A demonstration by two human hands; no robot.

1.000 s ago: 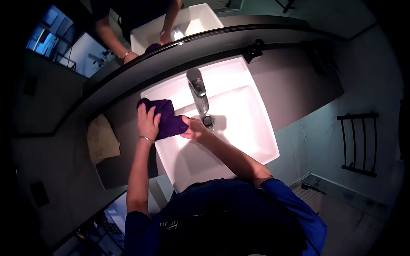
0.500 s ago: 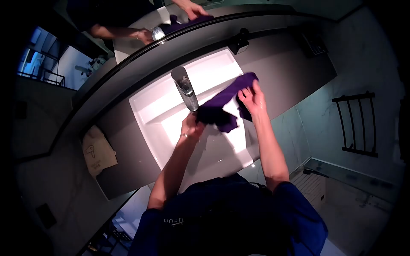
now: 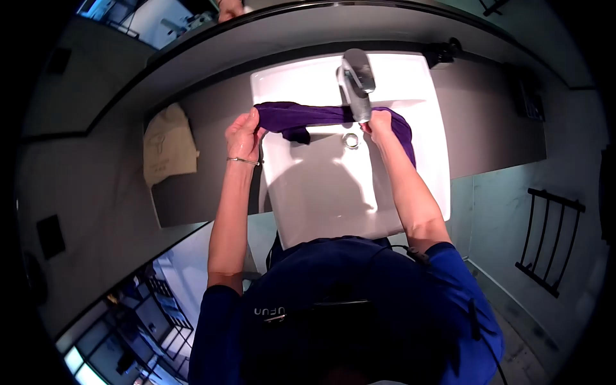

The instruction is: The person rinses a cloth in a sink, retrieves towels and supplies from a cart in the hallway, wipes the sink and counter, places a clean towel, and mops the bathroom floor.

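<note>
Cloth (image 3: 301,117) spans the sink's back half (image 3: 439,176), passing under the faucet (image 3: 358,83); left hand (image 3: 243,133) keeps its grip clamped on it by the left edge, right hand (image 3: 380,124) clamps it beside the faucet.

A single camera on the person's head looks steeply down and forward, over the shirt (image 3: 340,276) just below it to the hands (image 3: 243,136) and sink (image 3: 321,212), fairly near. Its wide lens curves the edge of the mirror (image 3: 170,25) along the top and darkens the corners.
</note>
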